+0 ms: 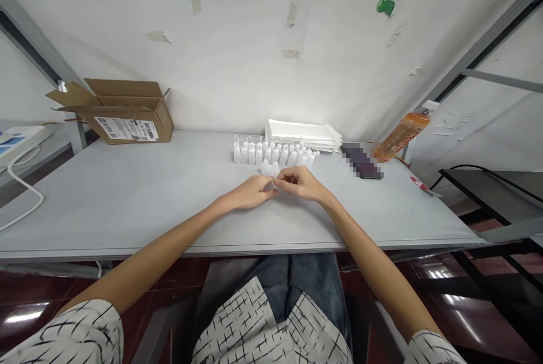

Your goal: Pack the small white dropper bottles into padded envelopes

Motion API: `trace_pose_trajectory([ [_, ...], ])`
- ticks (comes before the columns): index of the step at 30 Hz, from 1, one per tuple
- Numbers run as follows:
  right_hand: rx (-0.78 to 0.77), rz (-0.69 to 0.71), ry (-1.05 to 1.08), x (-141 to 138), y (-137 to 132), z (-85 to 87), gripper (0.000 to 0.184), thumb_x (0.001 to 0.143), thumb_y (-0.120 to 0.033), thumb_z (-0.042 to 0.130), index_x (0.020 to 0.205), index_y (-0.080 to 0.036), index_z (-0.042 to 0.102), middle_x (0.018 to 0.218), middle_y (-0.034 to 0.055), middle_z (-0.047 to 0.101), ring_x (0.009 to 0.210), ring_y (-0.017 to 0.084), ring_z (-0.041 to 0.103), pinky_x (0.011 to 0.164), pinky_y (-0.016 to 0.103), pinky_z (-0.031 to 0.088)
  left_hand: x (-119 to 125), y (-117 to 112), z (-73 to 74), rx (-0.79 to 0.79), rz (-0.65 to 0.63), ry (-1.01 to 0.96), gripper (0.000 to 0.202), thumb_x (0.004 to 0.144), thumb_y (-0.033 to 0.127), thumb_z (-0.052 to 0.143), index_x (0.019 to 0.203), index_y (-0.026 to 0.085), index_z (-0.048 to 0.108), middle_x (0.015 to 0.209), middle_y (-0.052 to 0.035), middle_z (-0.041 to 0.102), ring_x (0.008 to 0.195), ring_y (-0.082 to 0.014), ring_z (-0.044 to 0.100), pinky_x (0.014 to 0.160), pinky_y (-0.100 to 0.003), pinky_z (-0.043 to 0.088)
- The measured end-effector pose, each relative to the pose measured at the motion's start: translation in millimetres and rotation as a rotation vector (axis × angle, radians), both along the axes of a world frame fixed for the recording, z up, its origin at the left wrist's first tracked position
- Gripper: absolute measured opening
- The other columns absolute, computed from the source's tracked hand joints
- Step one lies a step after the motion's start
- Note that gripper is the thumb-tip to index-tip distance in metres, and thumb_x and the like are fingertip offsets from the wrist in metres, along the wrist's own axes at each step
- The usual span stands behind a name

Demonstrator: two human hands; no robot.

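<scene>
Both hands meet over the middle of the grey table [127, 200]. My left hand [251, 191] and my right hand [302, 182] are closed, fingertips pinched together on one small clear item [271, 186] between them. Just beyond the hands stand several small white squeeze bottles [274, 153] in a row, with a couple more [270, 168] closer to my fingers. Behind the bottles lies a stack of white flat bags [304, 134].
An open cardboard box [123, 112] sits at the back left. A dark phone [362, 161] and a tilted orange drink bottle [403, 130] are at the back right, and a red-and-white pen-like object [424, 186] lies near the right edge. A white cable [23, 183] hangs at the left.
</scene>
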State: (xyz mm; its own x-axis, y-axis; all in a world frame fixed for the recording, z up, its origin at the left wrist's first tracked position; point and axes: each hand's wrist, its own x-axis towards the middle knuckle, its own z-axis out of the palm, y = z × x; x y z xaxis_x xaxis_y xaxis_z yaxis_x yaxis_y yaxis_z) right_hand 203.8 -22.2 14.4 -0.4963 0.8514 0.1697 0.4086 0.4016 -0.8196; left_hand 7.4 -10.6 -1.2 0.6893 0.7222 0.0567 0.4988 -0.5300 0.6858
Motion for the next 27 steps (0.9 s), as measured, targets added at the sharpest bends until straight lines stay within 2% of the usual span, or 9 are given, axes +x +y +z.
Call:
trace_pose_trajectory([
  [4, -0.091, 0.046, -0.046, 1.0, 1.8, -2.1, 0.047, 0.091, -0.045, 0.054, 0.054, -0.017, 0.052, 0.045, -0.0030, 0.047, 0.044, 0.008, 0.040, 0.048, 0.024, 0.030, 0.0, -1.8, 0.9, -0.016, -0.012, -0.013, 0.032, 0.092, 0.037, 0.051, 0.108, 0.015, 0.068, 0.096, -0.0068, 0.072, 0.083, -0.0217, 0.063, 0.074, -0.030, 0.044],
  [8, -0.163, 0.055, -0.046, 2.2, 3.2, -2.2, 0.051, 0.092, -0.051, 0.050, 0.055, -0.016, 0.053, 0.043, -0.0028, 0.047, 0.043, 0.009, 0.040, 0.051, 0.025, 0.033, -0.4, -4.0, 4.8, -0.074, -0.019, -0.045, 0.038, 0.091, 0.039, 0.050, 0.115, 0.015, 0.067, 0.105, -0.0085, 0.071, 0.091, -0.0238, 0.063, 0.081, -0.033, 0.045],
  [11, -0.143, 0.055, -0.041, 4.5, 3.7, -0.5, 0.051, 0.092, -0.052, 0.052, 0.057, -0.015, 0.054, 0.045, -0.0024, 0.049, 0.045, 0.009, 0.041, 0.051, 0.025, 0.033, -1.7, -3.2, 7.0, -0.112, -0.056, -0.152, 0.040, 0.089, 0.044, 0.056, 0.115, 0.016, 0.066, 0.104, -0.0075, 0.069, 0.092, -0.0223, 0.062, 0.081, -0.031, 0.046],
  [13, -0.131, 0.050, -0.016, 6.8, 3.7, 1.4, 0.051, 0.090, -0.053, 0.054, 0.057, -0.016, 0.055, 0.048, -0.0018, 0.051, 0.046, 0.009, 0.044, 0.052, 0.025, 0.034, -3.0, -1.3, 8.2, -0.262, -0.081, -0.211, 0.043, 0.088, 0.049, 0.056, 0.114, 0.015, 0.063, 0.087, -0.0050, 0.065, 0.074, -0.0168, 0.059, 0.065, -0.026, 0.045],
  [15, -0.134, 0.043, 0.028, 9.3, 3.3, 3.6, 0.050, 0.089, -0.054, 0.056, 0.056, -0.016, 0.054, 0.051, -0.0010, 0.053, 0.049, 0.010, 0.047, 0.054, 0.025, 0.037, -4.6, 1.2, 9.2, -0.511, -0.099, -0.278, 0.044, 0.091, 0.052, 0.051, 0.110, 0.014, 0.062, 0.073, -0.0002, 0.052, 0.055, -0.0102, 0.047, 0.047, -0.021, 0.034],
  [17, -0.139, 0.030, 0.067, 11.2, 2.4, 6.2, 0.049, 0.088, -0.054, 0.058, 0.058, -0.016, 0.055, 0.053, -0.0008, 0.054, 0.049, 0.009, 0.048, 0.054, 0.025, 0.037, -6.5, 3.7, 10.1, -0.717, -0.107, -0.362, 0.041, 0.092, 0.051, 0.049, 0.101, 0.013, 0.061, 0.071, 0.0025, 0.042, 0.049, -0.0065, 0.037, 0.041, -0.020, 0.024],
  [19, -0.138, 0.014, 0.089, 12.5, 1.3, 8.5, 0.046, 0.087, -0.054, 0.058, 0.064, -0.015, 0.058, 0.052, -0.0016, 0.053, 0.047, 0.008, 0.045, 0.051, 0.024, 0.035, -8.5, 5.7, 10.9, -0.807, -0.106, -0.431, 0.038, 0.091, 0.050, 0.051, 0.095, 0.013, 0.060, 0.073, 0.0030, 0.038, 0.049, -0.0054, 0.035, 0.040, -0.019, 0.021],
  [23, -0.139, 0.000, 0.120, 12.8, 0.3, 9.7, 0.044, 0.087, -0.054, 0.059, 0.069, -0.014, 0.061, 0.049, -0.0021, 0.052, 0.044, 0.007, 0.040, 0.046, 0.023, 0.029, -11.9, 7.0, 13.3, -0.792, -0.089, -0.441, 0.036, 0.087, 0.049, 0.060, 0.094, 0.013, 0.060, 0.072, 0.0032, 0.037, 0.050, -0.0054, 0.035, 0.041, -0.019, 0.022],
  [27, -0.175, 0.003, 0.165, 10.7, 1.3, 6.3, 0.044, 0.086, -0.055, 0.061, 0.067, -0.015, 0.057, 0.049, -0.0032, 0.049, 0.043, 0.008, 0.044, 0.044, 0.023, 0.028, -13.6, 5.7, 16.8, -0.563, -0.134, -0.391, 0.037, 0.091, 0.049, 0.056, 0.093, 0.012, 0.063, 0.061, 0.0058, 0.033, 0.049, -0.0059, 0.031, 0.044, -0.020, 0.024],
])
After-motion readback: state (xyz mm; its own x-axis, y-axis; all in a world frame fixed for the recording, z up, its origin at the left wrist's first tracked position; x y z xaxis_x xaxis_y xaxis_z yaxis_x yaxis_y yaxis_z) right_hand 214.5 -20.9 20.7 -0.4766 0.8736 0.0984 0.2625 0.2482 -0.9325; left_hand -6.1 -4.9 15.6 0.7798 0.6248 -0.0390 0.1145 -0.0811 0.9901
